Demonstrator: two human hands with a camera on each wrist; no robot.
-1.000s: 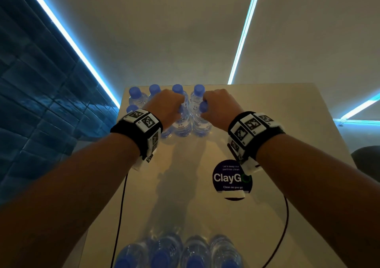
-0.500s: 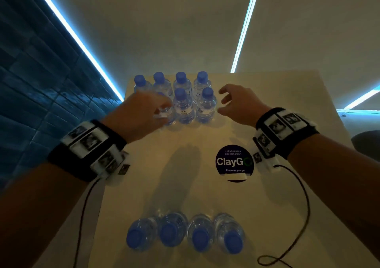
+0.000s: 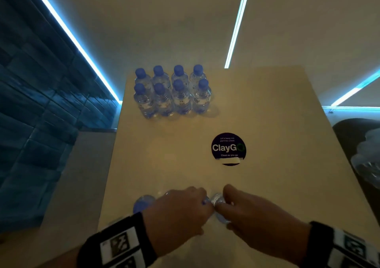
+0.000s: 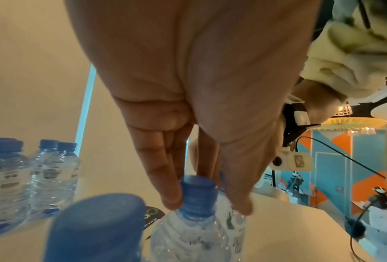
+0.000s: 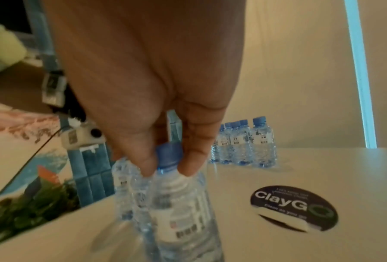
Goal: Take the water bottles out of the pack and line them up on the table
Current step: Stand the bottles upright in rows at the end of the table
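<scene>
Eight clear water bottles with blue caps stand in two rows of four at the far left of the beige table. A second row of bottles stands at the near edge, mostly hidden under my hands in the head view. Only its leftmost cap shows clearly. My left hand pinches the cap of one near bottle. My right hand pinches the cap of the neighbouring bottle. Both bottles stand upright on the table.
A round dark "ClayGo" sticker lies on the table right of centre. Crumpled clear plastic sits on a dark seat beyond the right edge. A blue tiled wall runs along the left. Thin cables hang from my wrist cameras.
Both hands let go of the far bottles and drew back to the near row. Each now pinches a bottle cap there.
</scene>
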